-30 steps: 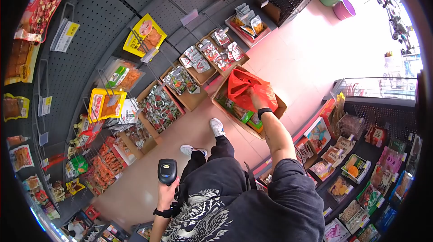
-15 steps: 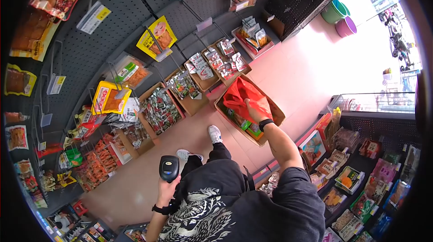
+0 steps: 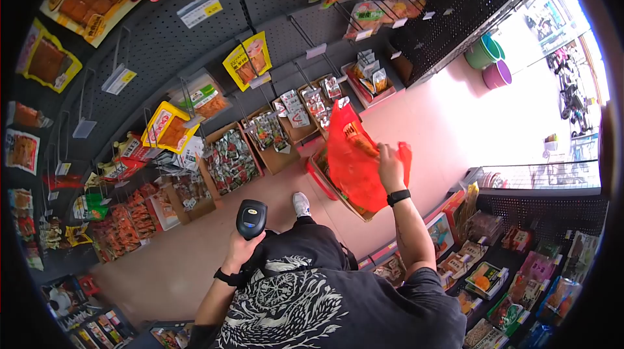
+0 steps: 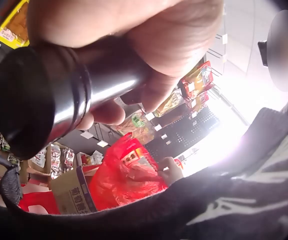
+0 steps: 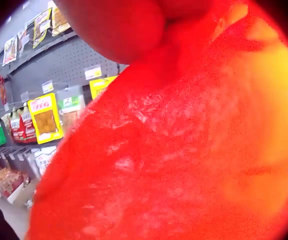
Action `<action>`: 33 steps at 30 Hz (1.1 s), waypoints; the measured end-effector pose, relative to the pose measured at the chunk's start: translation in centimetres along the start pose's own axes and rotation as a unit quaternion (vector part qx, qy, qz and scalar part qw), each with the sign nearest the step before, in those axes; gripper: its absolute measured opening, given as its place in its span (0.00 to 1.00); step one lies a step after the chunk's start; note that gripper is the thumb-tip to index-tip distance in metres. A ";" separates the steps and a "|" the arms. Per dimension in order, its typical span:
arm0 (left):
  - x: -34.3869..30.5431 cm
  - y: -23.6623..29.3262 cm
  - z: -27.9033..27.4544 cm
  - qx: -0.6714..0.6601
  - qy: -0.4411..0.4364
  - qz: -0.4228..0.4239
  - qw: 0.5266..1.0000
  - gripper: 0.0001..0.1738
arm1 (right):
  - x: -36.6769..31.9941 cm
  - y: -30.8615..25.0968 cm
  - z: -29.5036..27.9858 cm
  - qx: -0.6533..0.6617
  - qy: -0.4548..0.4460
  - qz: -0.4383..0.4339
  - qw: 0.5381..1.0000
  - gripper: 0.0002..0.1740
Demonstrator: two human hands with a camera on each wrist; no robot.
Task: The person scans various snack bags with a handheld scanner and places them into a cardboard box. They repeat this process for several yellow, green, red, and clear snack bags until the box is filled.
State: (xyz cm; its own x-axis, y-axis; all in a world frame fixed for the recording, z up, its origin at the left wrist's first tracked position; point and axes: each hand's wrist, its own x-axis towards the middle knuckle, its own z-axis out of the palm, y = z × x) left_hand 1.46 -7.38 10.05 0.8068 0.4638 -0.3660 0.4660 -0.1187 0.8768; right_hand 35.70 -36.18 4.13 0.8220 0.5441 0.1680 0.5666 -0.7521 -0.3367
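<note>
Beyond both hands, and reaching round to the left of the left hand, pegboard shelving is fitted with long hooks, apparently so that packets can be hung facing the aisle. Ahead of the left hand, a row of cardboard display boxes is set low along its foot, probably because small loose sachets are better kept in trays than hung. Under the right hand's work, an open carton is stood on the floor, within easy reach of that arm; most of it is hidden by a red plastic bag. The bag is gripped near its upper edge by the curled fingers of the right hand, seemingly to keep the thin film raised and spread; whether its bottom is borne by the carton cannot be told. By the left hand, fingers closed round the handle, a black barcode scanner is held head-up, well apart from the bag, presumably to be kept ready and out of the way. Just behind each hand, a black wristband is worn, likely as the camera's mount.
</note>
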 end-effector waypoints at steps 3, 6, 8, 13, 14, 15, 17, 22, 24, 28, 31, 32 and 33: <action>0.3 0.5 0.3 -0.022 -0.029 0.033 0.999 0.13 | -0.4 1.0 -0.1 0.099 0.177 0.042 0.978 0.10; 0.9 1.7 0.3 -0.029 -0.029 0.063 0.997 0.12 | -0.3 0.6 0.0 0.138 0.342 0.096 0.924 0.10; 1.1 1.5 0.4 -0.037 -0.026 0.071 0.996 0.13 | 0.8 0.4 -0.2 0.186 0.323 0.152 0.915 0.12; 1.8 1.8 0.1 -0.028 -0.039 0.047 0.998 0.14 | 0.0 8.2 9.5 0.027 0.059 0.197 0.978 0.11; 1.7 1.9 0.1 -0.019 -0.035 0.041 0.998 0.14 | -0.7 8.2 9.7 0.027 0.053 0.197 0.979 0.11; 1.7 1.9 0.1 -0.010 -0.028 0.037 0.999 0.14 | -1.0 8.1 9.9 0.053 0.081 0.216 0.972 0.09; 1.6 1.9 -0.1 -0.030 -0.036 0.042 0.998 0.14 | -1.2 8.0 10.2 0.081 0.108 0.234 0.963 0.08; 1.4 2.0 -0.1 -0.023 -0.020 0.058 0.998 0.15 | -2.3 7.0 8.1 0.072 0.148 0.260 0.951 0.08; 1.7 2.0 0.0 -0.024 -0.011 0.064 0.998 0.15 | -1.9 7.1 7.2 0.076 0.244 0.252 0.933 0.05; 2.3 0.8 -0.2 -0.011 -0.053 0.006 0.999 0.13 | -1.0 4.8 2.3 0.068 0.340 0.186 0.919 0.07; 3.2 0.7 0.3 -0.040 -0.040 0.034 0.998 0.12 | -2.1 2.1 -0.8 0.202 0.307 0.332 0.869 0.08; 3.5 0.9 0.3 -0.041 -0.042 0.040 0.997 0.12 | -2.9 2.2 -0.3 0.246 0.292 0.316 0.869 0.10; 3.9 1.4 0.4 -0.069 -0.036 0.026 0.997 0.11 | -2.9 -0.8 -2.4 0.337 0.170 0.417 0.827 0.10</action>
State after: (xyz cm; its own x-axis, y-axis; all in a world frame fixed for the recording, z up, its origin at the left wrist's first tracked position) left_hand 5.40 -6.13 9.71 0.8550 0.3957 -0.3351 0.3716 -0.0168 0.9282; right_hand 33.03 -38.05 6.15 0.9443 -0.2821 -0.1697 -0.2709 -0.3732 -0.8873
